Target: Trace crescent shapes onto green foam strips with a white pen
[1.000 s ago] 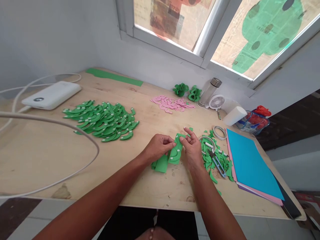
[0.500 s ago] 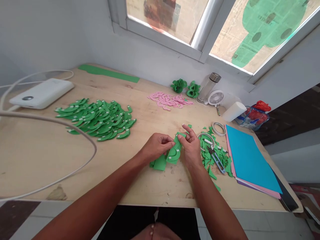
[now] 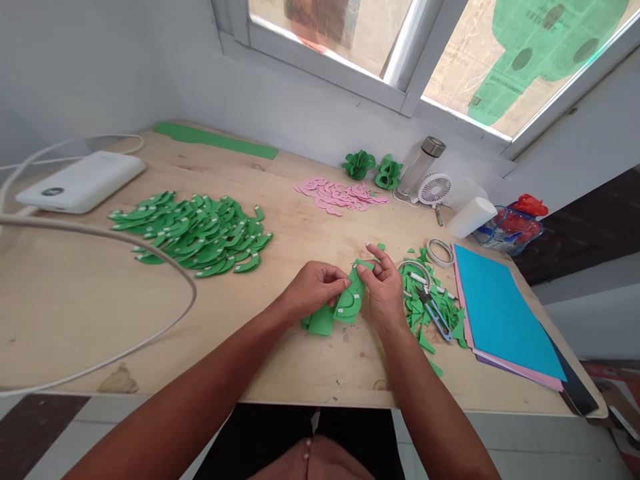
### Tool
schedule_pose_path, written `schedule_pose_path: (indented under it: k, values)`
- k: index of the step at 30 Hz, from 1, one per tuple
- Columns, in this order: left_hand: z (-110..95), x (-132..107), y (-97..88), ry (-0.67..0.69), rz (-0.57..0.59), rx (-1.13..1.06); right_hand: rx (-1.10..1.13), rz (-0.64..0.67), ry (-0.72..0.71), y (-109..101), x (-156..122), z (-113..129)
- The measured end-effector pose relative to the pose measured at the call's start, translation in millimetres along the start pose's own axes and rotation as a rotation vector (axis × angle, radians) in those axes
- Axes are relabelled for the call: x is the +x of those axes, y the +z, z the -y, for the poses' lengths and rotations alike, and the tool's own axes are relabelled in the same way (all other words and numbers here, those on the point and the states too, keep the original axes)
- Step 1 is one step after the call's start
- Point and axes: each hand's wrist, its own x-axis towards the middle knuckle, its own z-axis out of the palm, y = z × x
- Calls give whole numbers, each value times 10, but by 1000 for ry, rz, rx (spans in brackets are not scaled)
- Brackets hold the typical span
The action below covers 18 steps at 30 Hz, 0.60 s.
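My left hand (image 3: 313, 288) and my right hand (image 3: 384, 288) meet over the middle of the wooden table (image 3: 75, 307), both pinching a small curved green paper piece (image 3: 356, 283) with white tape tabs. Just under it lie more green curved pieces (image 3: 347, 308) and a flat green paper scrap (image 3: 320, 321). My right hand's forefinger sticks up slightly; the other fingers are closed on the piece. To the right of my right hand lie green offcuts (image 3: 420, 313) with small snips (image 3: 436, 319) on top.
A big heap of green curved pieces (image 3: 193, 232) lies at left, pink cutouts (image 3: 340, 195) and two green paper flowers (image 3: 373, 170) at the back. Tape roll (image 3: 440, 252), coloured paper stack (image 3: 500, 317), mini fan (image 3: 434, 189), power bank (image 3: 80, 181) and a white cable (image 3: 150, 247) are also there.
Both hands stayed together on the green piece, shifting only slightly; the view drifted a little down and left.
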Motion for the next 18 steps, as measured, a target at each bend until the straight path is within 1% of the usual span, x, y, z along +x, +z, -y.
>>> schedule_pose_path:
  k: [6,18]
  values:
    - [20,27,-19,-37,52,-61,-7,-18,-4,-11,18,-7]
    - [-31,2,-45,-44,81,-97,2,-55,-14,-20,26,-12]
